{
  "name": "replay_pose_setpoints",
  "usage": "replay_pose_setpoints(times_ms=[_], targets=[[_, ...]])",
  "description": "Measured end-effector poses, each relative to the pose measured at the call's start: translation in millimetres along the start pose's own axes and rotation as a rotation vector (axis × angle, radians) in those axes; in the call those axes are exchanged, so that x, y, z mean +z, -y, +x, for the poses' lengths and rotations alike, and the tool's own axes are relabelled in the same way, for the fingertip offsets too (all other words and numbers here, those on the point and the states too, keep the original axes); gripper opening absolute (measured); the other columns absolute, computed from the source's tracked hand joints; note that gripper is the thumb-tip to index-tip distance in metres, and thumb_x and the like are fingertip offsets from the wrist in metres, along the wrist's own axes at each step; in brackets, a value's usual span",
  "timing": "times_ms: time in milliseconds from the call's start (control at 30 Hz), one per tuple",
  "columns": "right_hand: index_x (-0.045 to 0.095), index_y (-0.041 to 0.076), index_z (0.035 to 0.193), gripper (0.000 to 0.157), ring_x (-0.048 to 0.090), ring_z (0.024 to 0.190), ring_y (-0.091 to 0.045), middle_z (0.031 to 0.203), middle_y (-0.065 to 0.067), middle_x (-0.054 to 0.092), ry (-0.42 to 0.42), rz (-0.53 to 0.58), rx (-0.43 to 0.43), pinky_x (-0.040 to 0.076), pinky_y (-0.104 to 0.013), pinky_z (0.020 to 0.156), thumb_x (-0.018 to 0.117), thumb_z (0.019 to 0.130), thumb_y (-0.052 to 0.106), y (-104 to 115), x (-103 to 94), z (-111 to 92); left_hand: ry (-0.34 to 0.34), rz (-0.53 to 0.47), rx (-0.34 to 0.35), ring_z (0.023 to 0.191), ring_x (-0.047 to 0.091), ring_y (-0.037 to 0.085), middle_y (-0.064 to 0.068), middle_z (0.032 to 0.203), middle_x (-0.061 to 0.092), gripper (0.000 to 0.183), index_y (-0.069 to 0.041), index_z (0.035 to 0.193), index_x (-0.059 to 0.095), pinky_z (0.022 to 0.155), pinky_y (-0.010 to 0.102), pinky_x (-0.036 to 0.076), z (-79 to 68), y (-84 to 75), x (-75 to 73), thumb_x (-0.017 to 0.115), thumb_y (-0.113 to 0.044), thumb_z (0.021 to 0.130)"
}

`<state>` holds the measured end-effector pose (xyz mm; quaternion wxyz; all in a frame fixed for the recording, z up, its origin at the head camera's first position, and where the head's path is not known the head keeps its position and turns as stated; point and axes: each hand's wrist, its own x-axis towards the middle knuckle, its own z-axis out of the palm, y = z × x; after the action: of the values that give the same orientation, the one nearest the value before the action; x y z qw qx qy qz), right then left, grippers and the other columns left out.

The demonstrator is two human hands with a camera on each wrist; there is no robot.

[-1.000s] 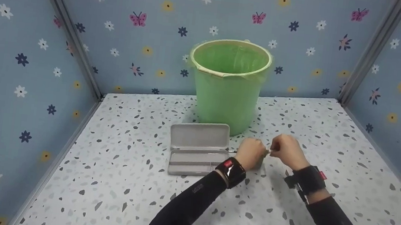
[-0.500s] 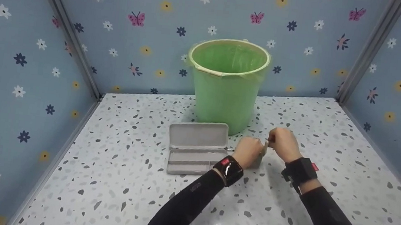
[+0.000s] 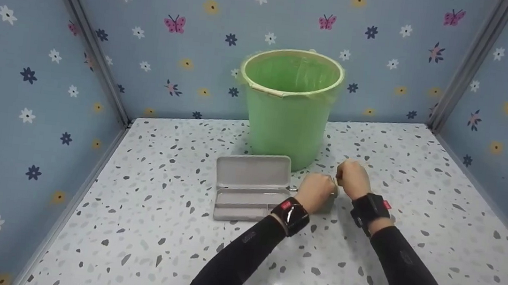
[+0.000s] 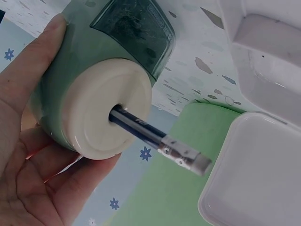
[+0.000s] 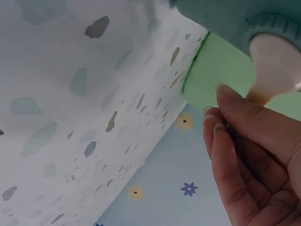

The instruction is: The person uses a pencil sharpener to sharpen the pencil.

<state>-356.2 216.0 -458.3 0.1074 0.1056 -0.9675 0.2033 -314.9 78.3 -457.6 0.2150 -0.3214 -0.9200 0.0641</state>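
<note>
My left hand grips a green, hand-cranked pencil sharpener with a cream round front. A dark pencil with a metal ferrule and an eraser end sticks out of the hole in that front. The sharpener's dark see-through tray shows at its side. On the opposite side, my right hand has its fingers curled at the cream crank. Thumb and fingers pinch the crank's end, which they mostly hide. In the head view the left hand covers most of the sharpener.
A grey pencil case lies with its lid up, left of the left hand. Behind it stands a green lined bin. The speckled table is bounded by flower-patterned walls.
My right hand has moved closer to the left hand and slightly up, with the crank's angle changing. The left hand keeps its hold on the sharpener in nearly the same place.
</note>
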Motion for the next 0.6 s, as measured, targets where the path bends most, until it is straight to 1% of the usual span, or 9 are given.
replay_pose_setpoints(times_ms=[133,267,367,500,600], targets=[[0.069,-0.003,0.067,0.013,0.052,0.057,-0.022,0.065,-0.013,0.066,0.035,0.003,-0.007,0.044,-0.034,0.055,0.061,0.072,-0.012,-6,8.0,-2,0.001,-0.019,-0.002,0.068,0.068,0.007,-0.011,0.081,0.074,0.019,-0.028,0.084,0.078,0.061,0.023,0.055,0.0,-0.5,-0.4,0.066,-0.013,0.087],[0.069,-0.002,0.065,0.016,0.046,0.053,-0.019,0.06,-0.01,0.062,0.075,0.022,-0.021,0.036,-0.029,0.05,0.06,0.073,-0.013,-7,12.1,-4,-0.004,-0.014,-0.007,0.064,0.066,0.009,-0.008,0.076,0.073,0.018,-0.024,0.078,0.077,0.059,0.024,0.054,-1.0,0.3,-1.4,0.065,-0.013,0.086],[0.068,-0.002,0.064,0.017,0.043,0.051,-0.017,0.058,-0.006,0.058,0.11,0.027,-0.022,0.032,-0.026,0.048,0.058,0.072,-0.014,-8,13.3,-6,0.003,-0.001,-0.01,0.064,0.064,0.008,-0.008,0.075,0.072,0.017,-0.022,0.077,0.076,0.058,0.023,0.053,-1.3,0.7,-1.4,0.065,-0.013,0.085],[0.07,-0.002,0.069,0.014,0.043,0.052,-0.017,0.058,-0.006,0.058,0.14,0.04,-0.007,0.033,-0.025,0.048,0.061,0.073,-0.012,-8,13.4,-9,0.023,0.005,0.007,0.066,0.065,0.008,-0.008,0.077,0.072,0.017,-0.024,0.08,0.076,0.06,0.023,0.054,-1.2,1.2,-1.7,0.065,-0.014,0.087],[0.072,-0.003,0.073,0.011,0.043,0.053,-0.017,0.059,-0.006,0.059,0.155,0.034,-0.014,0.034,-0.026,0.05,0.065,0.072,-0.011,-8,14.1,-12,0.044,-0.002,0.028,0.067,0.064,0.008,-0.009,0.076,0.072,0.017,-0.026,0.081,0.077,0.061,0.023,0.054,-1.5,1.6,-2.3,0.066,-0.013,0.084]])
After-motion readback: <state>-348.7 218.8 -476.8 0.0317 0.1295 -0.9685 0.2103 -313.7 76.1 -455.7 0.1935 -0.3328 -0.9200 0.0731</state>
